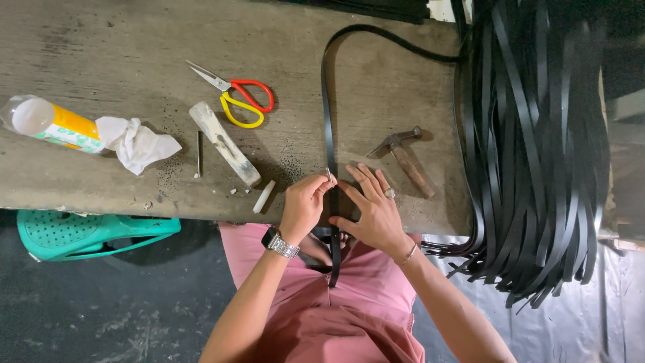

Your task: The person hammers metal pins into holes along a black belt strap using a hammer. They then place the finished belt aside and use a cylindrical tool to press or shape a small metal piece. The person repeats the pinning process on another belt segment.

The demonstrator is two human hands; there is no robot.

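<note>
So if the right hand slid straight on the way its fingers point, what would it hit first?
The right hand lies flat, fingers aimed up and slightly left across the table. It would first meet the black strap just beyond its fingertips, where the left hand pinches a small pin. The hammer sits off to the side.

Both bare forearms reach forward and converge, the left hand curled with fingertips pinched together beside the right hand, which lies flat, palm down, fingers spread, the hands nearly touching.
</note>
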